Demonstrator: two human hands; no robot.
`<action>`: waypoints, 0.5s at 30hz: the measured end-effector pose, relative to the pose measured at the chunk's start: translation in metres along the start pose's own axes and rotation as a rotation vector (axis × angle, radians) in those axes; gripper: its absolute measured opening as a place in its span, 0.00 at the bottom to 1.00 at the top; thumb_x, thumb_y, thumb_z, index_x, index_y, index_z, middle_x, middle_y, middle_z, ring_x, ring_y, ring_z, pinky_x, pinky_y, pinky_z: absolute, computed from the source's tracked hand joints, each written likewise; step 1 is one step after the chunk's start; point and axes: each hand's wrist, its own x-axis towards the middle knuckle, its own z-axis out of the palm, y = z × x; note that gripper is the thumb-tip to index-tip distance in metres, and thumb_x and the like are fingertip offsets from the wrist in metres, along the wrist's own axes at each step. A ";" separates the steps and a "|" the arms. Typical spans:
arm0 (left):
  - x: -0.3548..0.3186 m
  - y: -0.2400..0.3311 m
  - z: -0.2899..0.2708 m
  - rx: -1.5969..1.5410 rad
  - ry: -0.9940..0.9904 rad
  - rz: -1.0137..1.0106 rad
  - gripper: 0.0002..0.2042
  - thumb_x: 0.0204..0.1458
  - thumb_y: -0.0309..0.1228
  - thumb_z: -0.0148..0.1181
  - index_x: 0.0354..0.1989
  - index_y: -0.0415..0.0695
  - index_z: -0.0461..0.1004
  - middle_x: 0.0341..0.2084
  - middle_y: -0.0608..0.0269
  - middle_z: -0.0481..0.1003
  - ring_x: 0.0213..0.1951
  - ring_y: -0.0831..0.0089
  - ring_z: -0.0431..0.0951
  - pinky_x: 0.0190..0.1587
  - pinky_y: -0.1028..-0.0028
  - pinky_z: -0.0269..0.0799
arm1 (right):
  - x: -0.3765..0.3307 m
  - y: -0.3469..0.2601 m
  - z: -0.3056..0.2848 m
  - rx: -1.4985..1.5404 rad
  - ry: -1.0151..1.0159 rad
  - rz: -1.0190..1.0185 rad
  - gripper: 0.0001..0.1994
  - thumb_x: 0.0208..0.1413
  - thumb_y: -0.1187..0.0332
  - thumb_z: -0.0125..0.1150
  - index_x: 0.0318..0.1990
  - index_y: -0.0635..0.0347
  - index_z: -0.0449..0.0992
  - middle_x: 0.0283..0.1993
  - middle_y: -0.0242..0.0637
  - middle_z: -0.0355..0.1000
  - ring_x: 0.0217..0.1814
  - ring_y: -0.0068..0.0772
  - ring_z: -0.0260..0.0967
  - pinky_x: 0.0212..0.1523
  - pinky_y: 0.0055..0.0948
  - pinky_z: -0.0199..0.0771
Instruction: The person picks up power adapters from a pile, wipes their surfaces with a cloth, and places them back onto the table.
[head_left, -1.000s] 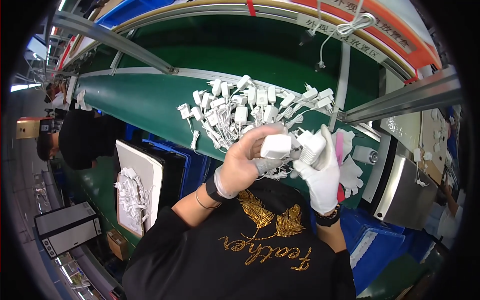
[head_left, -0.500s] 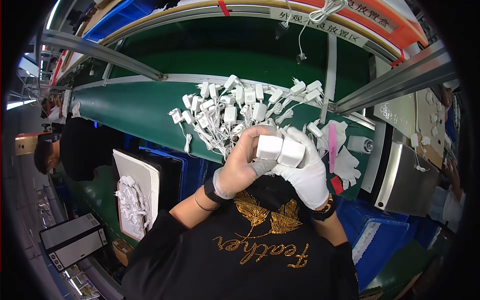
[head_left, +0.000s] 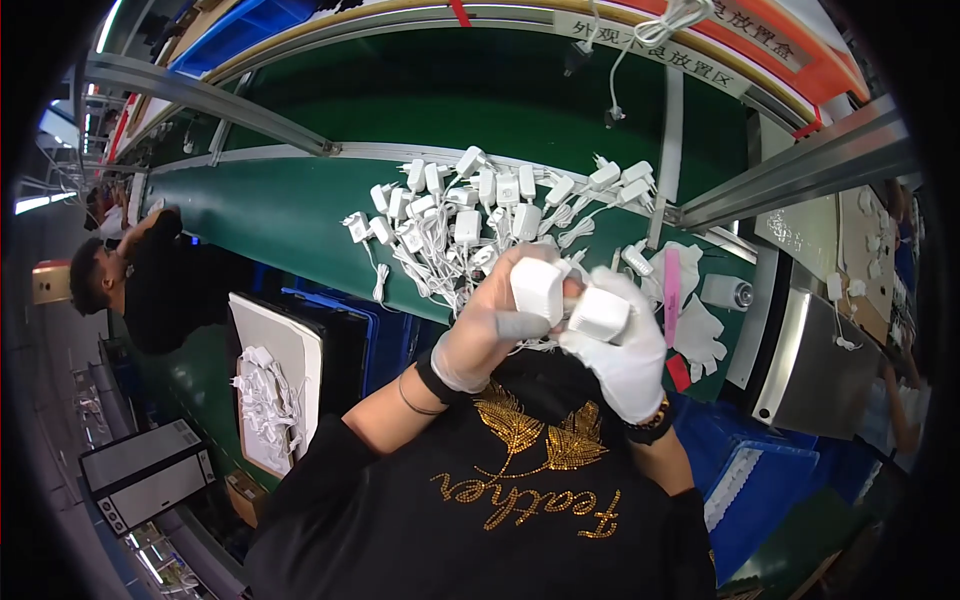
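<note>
My left hand [head_left: 487, 318], in a thin translucent glove, is closed around a white power adapter [head_left: 537, 290]. In my right hand [head_left: 628, 358], which wears a white glove, sits a second white adapter [head_left: 599, 317], gripped by the fingers. The two adapters are held side by side above my chest with a small gap between them. Just beyond my hands lies a heap of similar adapters with bundled white cables [head_left: 467, 228]. Parts of the fingers behind the adapters are hidden.
The heap rests on a green bench [head_left: 230, 205]. At its right lie a pink strip [head_left: 672, 290], a white glove [head_left: 702, 335], a red piece [head_left: 679, 373] and a bottle [head_left: 727, 292]. A white tray [head_left: 240, 330] holds more adapters at left. Metal posts [head_left: 790, 165] frame the bench.
The two adapters, touching side by side before, have come apart and tilted. Both hands have shifted slightly. At far left, a person has raised an arm toward the bench.
</note>
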 end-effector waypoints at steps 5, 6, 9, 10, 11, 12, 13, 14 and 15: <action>0.009 0.002 -0.010 -0.711 -0.140 -0.098 0.25 0.55 0.36 0.57 0.60 0.45 0.60 0.42 0.53 0.70 0.48 0.63 0.70 0.50 0.67 0.68 | -0.004 -0.020 0.001 -0.137 0.126 -0.018 0.33 0.46 0.88 0.64 0.63 0.61 0.63 0.54 0.40 0.72 0.55 0.28 0.71 0.54 0.27 0.73; 0.009 0.001 -0.010 -0.708 -0.137 -0.091 0.25 0.55 0.36 0.57 0.60 0.45 0.60 0.42 0.53 0.70 0.48 0.63 0.70 0.50 0.67 0.68 | -0.002 -0.019 0.002 -0.214 0.143 -0.028 0.35 0.46 0.88 0.64 0.64 0.62 0.61 0.56 0.42 0.70 0.55 0.30 0.71 0.54 0.28 0.73; 0.009 -0.005 -0.010 -0.669 -0.069 -0.068 0.24 0.57 0.39 0.54 0.60 0.45 0.60 0.41 0.53 0.70 0.47 0.64 0.70 0.51 0.67 0.66 | 0.001 -0.015 0.004 -0.377 0.186 -0.045 0.37 0.46 0.87 0.64 0.66 0.64 0.58 0.58 0.45 0.67 0.56 0.33 0.70 0.55 0.28 0.72; 0.010 -0.008 -0.011 -0.672 -0.070 -0.069 0.24 0.57 0.39 0.54 0.60 0.45 0.60 0.41 0.53 0.70 0.47 0.64 0.70 0.51 0.67 0.66 | 0.001 -0.013 0.007 -0.477 0.149 -0.051 0.38 0.47 0.86 0.65 0.67 0.63 0.56 0.59 0.45 0.66 0.56 0.34 0.69 0.55 0.29 0.72; 0.011 -0.012 -0.015 -0.653 -0.093 -0.035 0.23 0.57 0.40 0.55 0.59 0.45 0.61 0.42 0.54 0.70 0.47 0.64 0.70 0.53 0.66 0.65 | 0.001 -0.010 0.011 -0.577 0.110 -0.057 0.39 0.47 0.85 0.65 0.68 0.63 0.54 0.61 0.45 0.65 0.57 0.34 0.68 0.55 0.29 0.71; 0.012 -0.016 -0.019 -0.633 -0.115 -0.001 0.23 0.57 0.40 0.55 0.59 0.45 0.62 0.43 0.54 0.69 0.48 0.63 0.70 0.56 0.66 0.64 | 0.001 -0.008 0.014 -0.676 0.070 -0.064 0.40 0.48 0.83 0.65 0.69 0.63 0.52 0.62 0.45 0.63 0.58 0.35 0.67 0.56 0.30 0.71; 0.013 -0.018 -0.020 -0.613 -0.136 0.037 0.23 0.57 0.40 0.55 0.58 0.46 0.63 0.44 0.55 0.69 0.48 0.63 0.70 0.58 0.66 0.63 | 0.002 -0.005 0.017 -0.677 0.064 -0.064 0.40 0.48 0.83 0.65 0.69 0.63 0.52 0.62 0.45 0.63 0.58 0.35 0.67 0.56 0.30 0.71; 0.011 -0.020 -0.017 -0.613 -0.132 0.043 0.23 0.57 0.40 0.55 0.58 0.46 0.63 0.44 0.55 0.69 0.48 0.63 0.70 0.58 0.66 0.63 | 0.003 -0.003 0.020 -0.765 0.048 -0.110 0.39 0.50 0.81 0.65 0.69 0.62 0.53 0.61 0.46 0.65 0.57 0.37 0.68 0.55 0.31 0.71; 0.008 -0.022 -0.011 -0.481 -0.043 0.066 0.23 0.57 0.40 0.56 0.58 0.45 0.63 0.46 0.54 0.69 0.50 0.61 0.70 0.60 0.66 0.61 | 0.005 0.000 0.023 -0.853 0.031 -0.158 0.37 0.52 0.78 0.65 0.69 0.61 0.53 0.61 0.46 0.66 0.57 0.38 0.69 0.54 0.31 0.72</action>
